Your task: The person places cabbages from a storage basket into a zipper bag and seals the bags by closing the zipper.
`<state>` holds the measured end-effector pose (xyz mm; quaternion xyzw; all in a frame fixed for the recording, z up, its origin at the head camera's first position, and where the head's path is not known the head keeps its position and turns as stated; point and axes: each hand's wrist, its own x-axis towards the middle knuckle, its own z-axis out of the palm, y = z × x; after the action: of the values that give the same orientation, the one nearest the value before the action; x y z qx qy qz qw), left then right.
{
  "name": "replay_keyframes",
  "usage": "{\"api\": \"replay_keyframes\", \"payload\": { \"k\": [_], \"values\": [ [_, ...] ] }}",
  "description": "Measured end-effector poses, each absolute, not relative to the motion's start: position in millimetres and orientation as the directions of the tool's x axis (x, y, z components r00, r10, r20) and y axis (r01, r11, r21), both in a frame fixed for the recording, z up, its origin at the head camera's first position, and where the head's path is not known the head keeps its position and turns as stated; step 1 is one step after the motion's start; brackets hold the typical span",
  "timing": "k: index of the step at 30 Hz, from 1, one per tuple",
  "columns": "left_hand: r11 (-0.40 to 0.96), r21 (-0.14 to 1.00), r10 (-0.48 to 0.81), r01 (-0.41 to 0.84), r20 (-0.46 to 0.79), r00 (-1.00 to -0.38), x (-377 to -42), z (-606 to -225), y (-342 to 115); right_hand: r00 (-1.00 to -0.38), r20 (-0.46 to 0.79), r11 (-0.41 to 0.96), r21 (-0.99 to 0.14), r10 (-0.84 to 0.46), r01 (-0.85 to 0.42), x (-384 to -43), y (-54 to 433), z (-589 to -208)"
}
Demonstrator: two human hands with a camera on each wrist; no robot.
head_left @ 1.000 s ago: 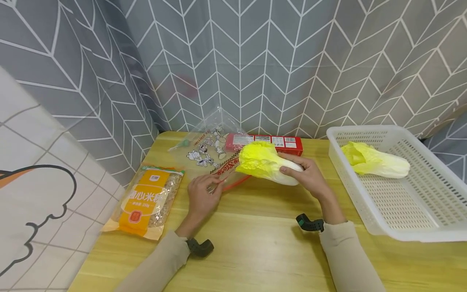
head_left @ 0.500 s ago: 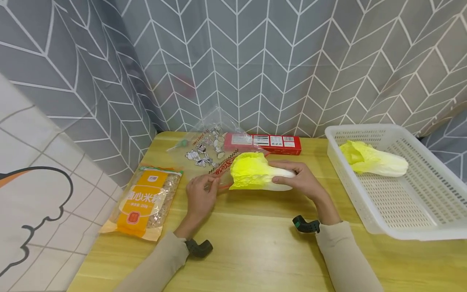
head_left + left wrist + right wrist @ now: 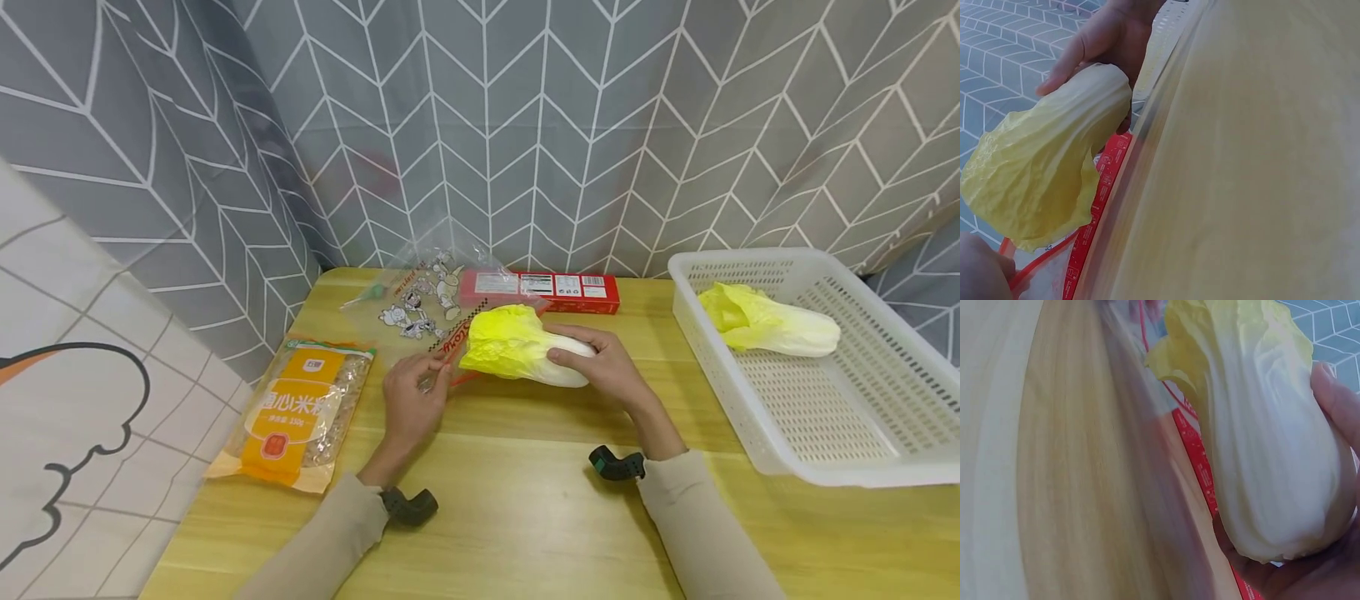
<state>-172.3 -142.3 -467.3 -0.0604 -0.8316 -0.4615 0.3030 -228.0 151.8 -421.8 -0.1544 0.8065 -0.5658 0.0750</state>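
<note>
My right hand (image 3: 611, 371) grips a napa cabbage (image 3: 525, 346) round its white base, thumb along one side and fingers under the other. The cabbage lies nearly level over the table, its yellow leafy end pointing left. My left hand (image 3: 415, 400) pinches the red edge of a clear printed zip bag (image 3: 416, 312) that lies flat behind it. In the head view the leafy end overlaps the bag's mouth, close to my left fingertips. The left wrist view shows the leaf end of the cabbage (image 3: 1035, 181) just above the bag's red edge (image 3: 1047, 259).
A red box (image 3: 577, 292) lies at the back, partly under the bag. An orange packet of rice noodles (image 3: 292, 417) is at the left. On the right, a white plastic basket (image 3: 765, 425) holds another napa cabbage (image 3: 787, 325). A patterned curtain (image 3: 510, 125) hangs behind the table.
My right hand has moved left with the cabbage, bringing its leafy end closer to my left hand at the bag's mouth. The left hand has kept its pinch and stayed nearly still.
</note>
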Motion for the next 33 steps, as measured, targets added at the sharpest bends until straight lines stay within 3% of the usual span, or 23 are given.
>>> {"api": "replay_keyframes", "payload": {
  "k": [8, 17, 27, 33],
  "values": [
    [0.56, 0.758, -0.193, 0.334, 0.511, -0.838, -171.1, -465.8, -141.3, -0.946, 0.079, 0.282, -0.944, -0.313, -0.172, -229.8, 143.2, -428.8],
    [0.612, 0.74, -0.229, 0.278, 0.503, -0.833, -170.5, -463.6, -139.2, -0.902, 0.185, 0.304, -0.899, -0.391, -0.316, -227.4, 139.0, -432.1],
    [0.381, 0.872, -0.362, 0.306, 0.445, -0.819, -167.6, -460.8, -140.5, -0.827, 0.264, 0.441, -0.744, -0.496, -0.502, -220.6, 128.5, -418.9],
    [0.346, 0.854, -0.34, 0.389, 0.5, -0.796, -164.6, -462.7, -139.3, -0.804, 0.291, 0.474, -0.684, -0.519, -0.554, -218.5, 126.1, -415.2]
  ]
}}
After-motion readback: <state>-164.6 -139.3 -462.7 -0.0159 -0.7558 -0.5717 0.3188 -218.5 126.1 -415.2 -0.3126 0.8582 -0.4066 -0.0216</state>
